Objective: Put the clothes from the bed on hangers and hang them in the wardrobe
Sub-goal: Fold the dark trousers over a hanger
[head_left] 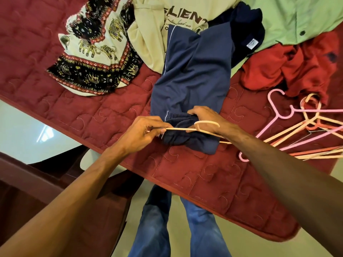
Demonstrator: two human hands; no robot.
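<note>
Near edge of bed (111, 115): navy trousers (193, 75) lie lengthwise, waistband bunched at the near end, between both hands.
Hidden: far end of the trousers, lost among a cream shirt (148, 34) and a dark top (248, 21); a green shirt (297, 15) and the loose hangers (304, 125) at right are cut off by the frame; the right fingertips are buried in the waistband.
Hard to make out: whether the cream hanger (178, 129) passes inside the waistband or only across it.
Left hand (141, 134): thumb and fingers pinch the left end of the hanger's bar, wrist raised off the quilt.
Right hand (204, 115): palm down, fingers curled round the bunched waistband, gripping it; the hanger's hook lies across the back of this hand by the wrist.
Other clothes: elephant-print cloth (96, 58) far left, red garment (297, 69) far right beside the loose hangers.
Writing: cream shirt shows large letters "SLIEN", the rest covered; script under it unclear, seems to end in "head-on". White tag on the dark top reads "SIZE"; the figure below is too small to read.
</note>
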